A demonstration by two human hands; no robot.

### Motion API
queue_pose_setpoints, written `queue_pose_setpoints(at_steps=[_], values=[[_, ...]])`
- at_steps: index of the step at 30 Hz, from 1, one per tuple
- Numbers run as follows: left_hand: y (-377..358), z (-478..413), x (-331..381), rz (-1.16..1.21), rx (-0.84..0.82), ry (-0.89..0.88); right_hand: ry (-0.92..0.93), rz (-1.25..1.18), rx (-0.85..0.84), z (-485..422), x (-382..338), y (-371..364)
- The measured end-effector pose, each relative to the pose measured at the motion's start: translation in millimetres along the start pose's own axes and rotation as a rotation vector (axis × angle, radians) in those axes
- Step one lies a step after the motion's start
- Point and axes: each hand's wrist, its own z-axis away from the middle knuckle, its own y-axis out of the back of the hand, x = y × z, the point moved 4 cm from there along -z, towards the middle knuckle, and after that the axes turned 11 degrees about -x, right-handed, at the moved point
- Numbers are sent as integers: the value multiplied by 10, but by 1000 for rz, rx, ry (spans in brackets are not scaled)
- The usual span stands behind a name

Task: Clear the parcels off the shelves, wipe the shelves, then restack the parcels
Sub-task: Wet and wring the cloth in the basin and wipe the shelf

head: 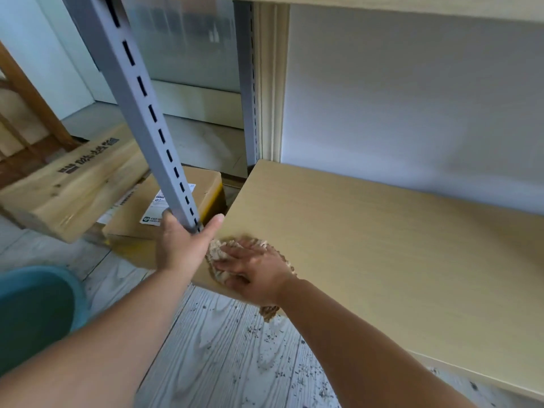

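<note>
Left hand (184, 244) grasps slotted grey upright (147, 113) at shelf corner. Right hand (253, 267) just beside it, fingers flat, presses beige cloth (219, 254) onto wooden shelf (382, 254). Two cardboard parcels (73, 184) lie on floor beyond left hand. Teal bucket (35, 304) left of left forearm.

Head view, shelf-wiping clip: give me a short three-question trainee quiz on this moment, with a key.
1. True or false: the shelf board being wiped holds parcels.
2. What does the left hand grip?
A. the grey slotted upright
B. the cloth
C. a parcel
3. Fill in: the right hand presses the cloth near the board's front-____ corner.

Key:
1. False; the visible part is bare, and cardboard parcels lie on the floor to the left.
2. A
3. left
</note>
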Motion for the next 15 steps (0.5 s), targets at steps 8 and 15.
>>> queue_pose_setpoints(at_steps=[8, 15], values=[[-10, 14, 86, 219, -30, 108, 217, -85, 105, 223, -296, -205], [-7, 124, 23, 255, -53, 105, 155, -536, 224, 540, -297, -107]])
